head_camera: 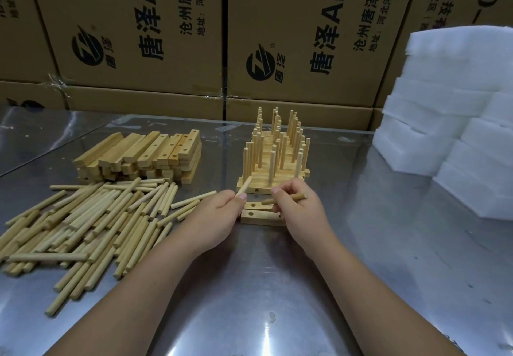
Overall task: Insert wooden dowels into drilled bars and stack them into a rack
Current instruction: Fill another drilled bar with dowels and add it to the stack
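- Near the middle of the table (277,286), just in front of the rack (263,186), two drilled bars lay flat, side by side: the far bar (249,205) and the near bar (261,219), holes facing up.
- Your right hand (298,207) pinched a dowel (297,197) between thumb and fingers. Its tip sat right at a hole in the far bar, and it leaned low.
- Your left hand (219,212) pinched a second dowel (244,185), tip up in the air, not touching either bar.
- I think the best way was to tip the right dowel up straight first and then push down. Pushed in slanted, it could have jammed.
- Nothing held the far bar, so it looked free to slide. You could have pressed it down with your left hand.
- Spare dowels (91,225) lay loose by the left edge, with more bars (144,153) stacked just behind them.
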